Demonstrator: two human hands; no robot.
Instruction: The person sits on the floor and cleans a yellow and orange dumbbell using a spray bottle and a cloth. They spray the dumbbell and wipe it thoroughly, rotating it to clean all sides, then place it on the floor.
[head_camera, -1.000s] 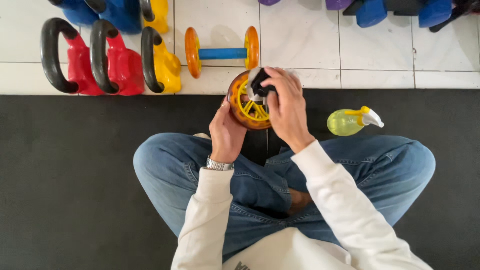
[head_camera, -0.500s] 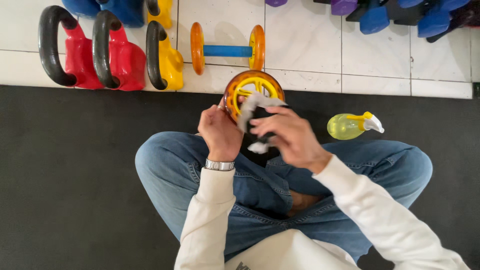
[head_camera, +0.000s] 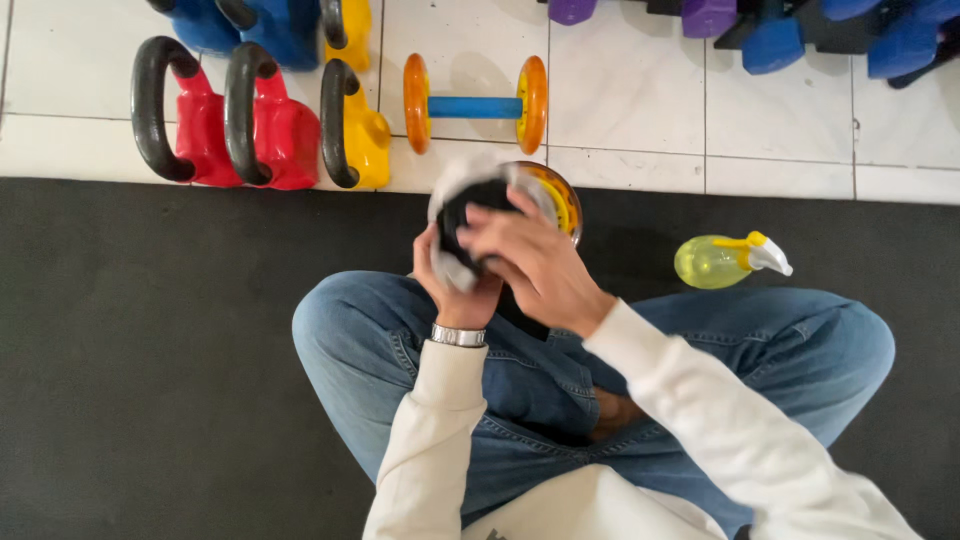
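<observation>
The person sits cross-legged on a black floor mat (head_camera: 150, 380), in blue jeans and a cream long-sleeved top, with both hands raised above the knees. The left hand (head_camera: 455, 285) has its grip closed from below on a dumbbell (head_camera: 545, 195) with a yellow-and-orange disc end, held end-on so the disc faces the camera; a metal watch (head_camera: 458, 335) sits on that wrist. The right hand (head_camera: 530, 260) lies over the near end of the dumbbell, fingers curled and pressing a white cloth (head_camera: 455, 190) against a dark rounded part; the cloth wraps around that part and hangs down beside the left palm.

On the mat just to the right of the hands lies a spray bottle (head_camera: 715, 262) on its side, a translucent yellow-green body with a yellow-and-white trigger head pointing right; how full it is cannot be told.

On the white tiled floor (head_camera: 640, 100) beyond the mat stand two red kettlebells (head_camera: 245, 125) and a yellow kettlebell (head_camera: 355, 125) with black handles, then a second dumbbell (head_camera: 475, 105) with orange discs and a blue bar. Blue and purple weights (head_camera: 800, 30) line the top edge.
</observation>
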